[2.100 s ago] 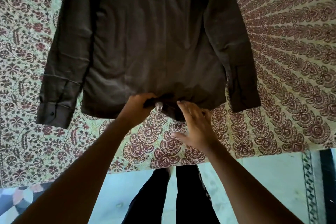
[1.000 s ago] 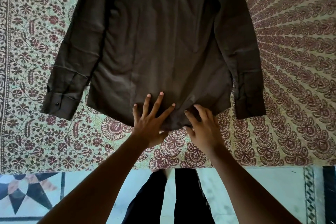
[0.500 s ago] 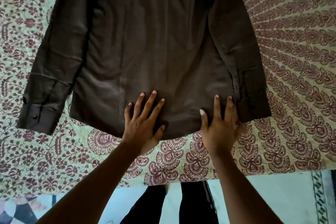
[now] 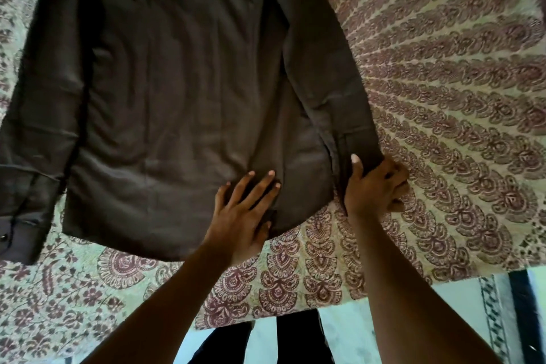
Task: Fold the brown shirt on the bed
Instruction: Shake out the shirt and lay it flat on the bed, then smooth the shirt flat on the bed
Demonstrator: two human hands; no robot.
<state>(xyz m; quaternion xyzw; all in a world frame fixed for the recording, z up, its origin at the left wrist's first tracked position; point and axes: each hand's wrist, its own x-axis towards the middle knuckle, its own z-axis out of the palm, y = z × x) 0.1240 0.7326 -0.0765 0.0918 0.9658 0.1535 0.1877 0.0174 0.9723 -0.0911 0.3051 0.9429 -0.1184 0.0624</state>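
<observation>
The brown shirt (image 4: 177,91) lies spread flat on the bed, its hem toward me and both long sleeves running down along its sides. My left hand (image 4: 245,216) presses flat on the hem near the middle, fingers straight and spread. My right hand (image 4: 373,186) grips the cuff end of the right sleeve (image 4: 331,74), thumb on top and fingers curled underneath. The left sleeve's cuff (image 4: 17,242) lies flat at the far left with a dark button showing.
The bed is covered by a patterned cream and maroon bedspread (image 4: 443,97). Its near edge (image 4: 295,313) runs just in front of my legs (image 4: 295,340). Pale tiled floor (image 4: 443,298) shows below it.
My right hand slid right from the hem to the right sleeve's cuff and closed around it. My left hand stayed flat on the hem. The view shifted closer and left.
</observation>
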